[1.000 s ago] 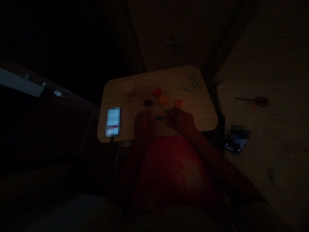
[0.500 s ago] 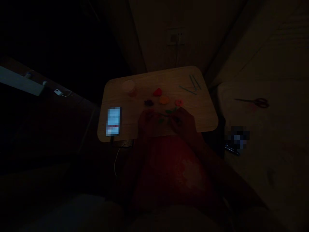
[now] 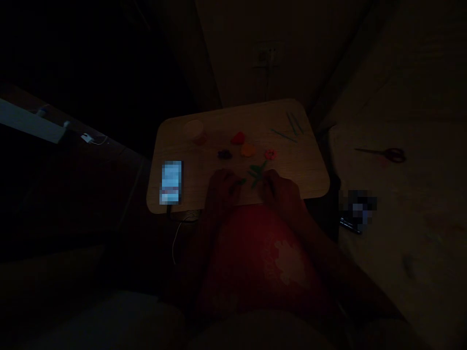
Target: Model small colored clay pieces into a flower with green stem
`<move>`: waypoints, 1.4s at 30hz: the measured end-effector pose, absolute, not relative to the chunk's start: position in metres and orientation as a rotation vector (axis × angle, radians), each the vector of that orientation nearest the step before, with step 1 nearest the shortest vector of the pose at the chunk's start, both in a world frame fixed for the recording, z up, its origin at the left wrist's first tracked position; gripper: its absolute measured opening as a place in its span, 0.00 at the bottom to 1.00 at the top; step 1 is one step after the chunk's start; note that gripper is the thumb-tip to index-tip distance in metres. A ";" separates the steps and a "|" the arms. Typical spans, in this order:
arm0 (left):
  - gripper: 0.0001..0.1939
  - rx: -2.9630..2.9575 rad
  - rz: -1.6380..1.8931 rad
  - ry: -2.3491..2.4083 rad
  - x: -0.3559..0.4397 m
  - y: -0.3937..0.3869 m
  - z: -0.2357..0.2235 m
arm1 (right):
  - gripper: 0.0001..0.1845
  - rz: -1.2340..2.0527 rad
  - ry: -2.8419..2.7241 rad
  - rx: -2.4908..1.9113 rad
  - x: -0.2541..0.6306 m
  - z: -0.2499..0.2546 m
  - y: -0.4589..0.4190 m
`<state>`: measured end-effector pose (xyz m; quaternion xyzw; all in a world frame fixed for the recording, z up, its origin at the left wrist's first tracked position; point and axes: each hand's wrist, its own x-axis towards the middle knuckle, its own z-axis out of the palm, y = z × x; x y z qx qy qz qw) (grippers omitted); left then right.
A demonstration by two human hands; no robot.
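Observation:
The picture is very dark. My left hand (image 3: 223,187) rests at the near edge of a small wooden table (image 3: 207,107), its fingers bent and closed at a small green lump (image 3: 243,181) that looks like modelling clay. Right of it lies a green clay piece (image 3: 257,171) made of several thin strips, spread like leaves. My right hand (image 3: 282,189) is beside this green piece, fingers curled together at its right side; what they hold, if anything, is hidden. Just beyond lie red (image 3: 238,138), orange (image 3: 247,149), dark purple (image 3: 225,154) and pink (image 3: 270,154) clay pieces.
A lit phone (image 3: 170,182) lies at the table's left. A clear tub (image 3: 193,130) stands at the back left, and several thin sticks (image 3: 288,136) lie at the back right. Scissors (image 3: 394,155) rest on the pale surface to the right. A cable (image 3: 174,243) hangs below the table.
The thin green strip between my hands has come down onto the other green strips. My hands have moved slightly apart and nearer to me, my left fingers now at the small green lump.

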<state>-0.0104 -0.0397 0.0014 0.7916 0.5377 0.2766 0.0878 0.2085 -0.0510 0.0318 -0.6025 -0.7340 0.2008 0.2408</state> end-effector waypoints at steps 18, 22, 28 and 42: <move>0.15 2.444 0.750 1.291 -0.040 -0.038 -0.006 | 0.20 0.527 -2.311 -1.620 0.200 0.031 -0.051; 0.14 2.424 0.778 1.285 -0.039 -0.037 -0.007 | 0.20 0.540 -2.366 -1.612 0.197 0.035 -0.048; 0.15 2.420 0.808 1.254 -0.040 -0.037 -0.007 | 0.20 0.581 -2.488 -1.634 0.190 0.044 -0.046; 0.16 2.408 0.771 1.292 -0.038 -0.037 -0.004 | 0.20 0.585 -2.445 -1.660 0.189 0.032 -0.045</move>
